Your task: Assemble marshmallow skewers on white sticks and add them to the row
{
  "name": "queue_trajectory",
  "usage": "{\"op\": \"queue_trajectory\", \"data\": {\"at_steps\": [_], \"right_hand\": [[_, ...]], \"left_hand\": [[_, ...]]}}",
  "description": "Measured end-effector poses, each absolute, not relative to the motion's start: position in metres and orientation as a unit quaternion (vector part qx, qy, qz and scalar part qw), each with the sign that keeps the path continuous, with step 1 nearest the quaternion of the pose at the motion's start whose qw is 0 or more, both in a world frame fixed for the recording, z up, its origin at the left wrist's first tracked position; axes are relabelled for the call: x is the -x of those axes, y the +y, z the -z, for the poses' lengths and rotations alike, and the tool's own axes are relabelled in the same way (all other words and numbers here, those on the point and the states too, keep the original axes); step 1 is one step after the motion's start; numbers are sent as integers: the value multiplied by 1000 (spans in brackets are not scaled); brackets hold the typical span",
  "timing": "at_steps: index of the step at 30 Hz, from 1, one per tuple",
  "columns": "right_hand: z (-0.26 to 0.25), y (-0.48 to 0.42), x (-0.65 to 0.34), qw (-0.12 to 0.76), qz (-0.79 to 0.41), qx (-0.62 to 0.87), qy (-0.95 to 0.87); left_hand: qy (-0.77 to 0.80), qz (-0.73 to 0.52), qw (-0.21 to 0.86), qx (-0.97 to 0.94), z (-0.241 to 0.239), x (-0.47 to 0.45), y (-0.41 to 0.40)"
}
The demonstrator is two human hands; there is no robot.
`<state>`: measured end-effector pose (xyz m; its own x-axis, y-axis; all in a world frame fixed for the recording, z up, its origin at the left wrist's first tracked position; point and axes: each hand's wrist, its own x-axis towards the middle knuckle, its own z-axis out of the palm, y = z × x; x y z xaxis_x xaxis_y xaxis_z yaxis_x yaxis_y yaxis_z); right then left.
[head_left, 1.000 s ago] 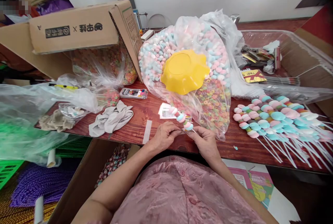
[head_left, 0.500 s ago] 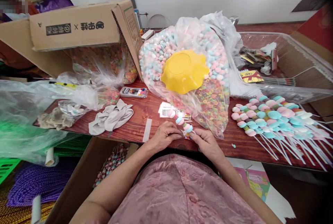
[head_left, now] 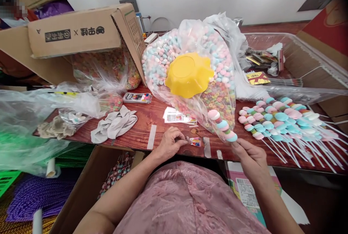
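Note:
My right hand point(head_left: 251, 156) pinches the stick end of a marshmallow candy skewer point(head_left: 223, 125), just below its lowest piece. Pink, white and blue marshmallows alternate on it with small coloured candy rings. The skewer tilts up to the left, in front of a clear bag of candy. My left hand point(head_left: 172, 142) rests at the table's front edge, thumb and fingers pressed together. Its fingertips reach the edge of a small colourful printed packet point(head_left: 195, 141); what they pinch, I cannot make out. A pile of finished skewers point(head_left: 282, 118) lies to the right, white sticks pointing toward me.
A yellow wavy bowl point(head_left: 189, 74) sits upside down on the large candy bag point(head_left: 157, 56). Behind at left stands an open cardboard box point(head_left: 78, 31). Grey gloves point(head_left: 114, 123) and white printed labels point(head_left: 176, 115) lie on the table. A clear plastic bin point(head_left: 304, 60) stands at back right.
My right hand has moved right with the skewer, away from my left hand. The left hand has stayed near the small packet, which now shows more fully.

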<state>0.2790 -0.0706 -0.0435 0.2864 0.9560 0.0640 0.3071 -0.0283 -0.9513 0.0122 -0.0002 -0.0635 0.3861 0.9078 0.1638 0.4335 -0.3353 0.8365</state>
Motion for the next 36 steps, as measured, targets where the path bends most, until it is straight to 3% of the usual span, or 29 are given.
{"op": "queue_trajectory", "data": {"at_steps": [6,16,28,32,36], "right_hand": [[54,-103,-312,434,-301,643,-555],[73,-123,-321,389,-228,624,-638],[69,-123,-310,382,-86,562,-729],[79,-129,-307,337,-7,550,-764],[84,-132,-312,288,-6,536,-794]], "left_hand": [[416,-280,284,-817,69,-13,1],[410,-272,264,-829,73,-10,4],[392,-325,342,-789,75,-5,6],[384,-338,346,-786,76,-5,5],[370,-345,335,-795,77,-5,5]]}}
